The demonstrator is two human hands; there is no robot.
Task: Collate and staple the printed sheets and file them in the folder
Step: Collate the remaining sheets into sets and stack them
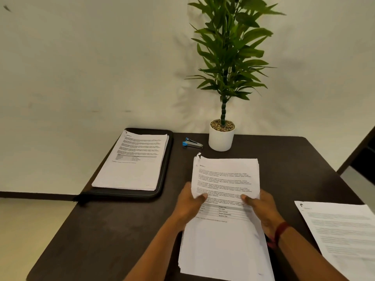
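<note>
A thick stack of printed sheets (225,179) lies in the middle of the dark table, its top left corner curled up. My left hand (190,201) grips the stack's left edge with the thumb on top. My right hand (261,207) grips the right edge the same way. A black folder (164,179) lies open at the back left with a set of printed sheets (134,163) on it. A blue and silver stapler (191,143) sits behind the stack, between the folder and the pot. Another printed set (343,236) lies at the right.
A white pot (221,139) with a tall green plant stands at the back of the dark table (113,230), close to the wall. The table's left edge drops to a pale floor. A dark piece of furniture (363,157) stands at the far right.
</note>
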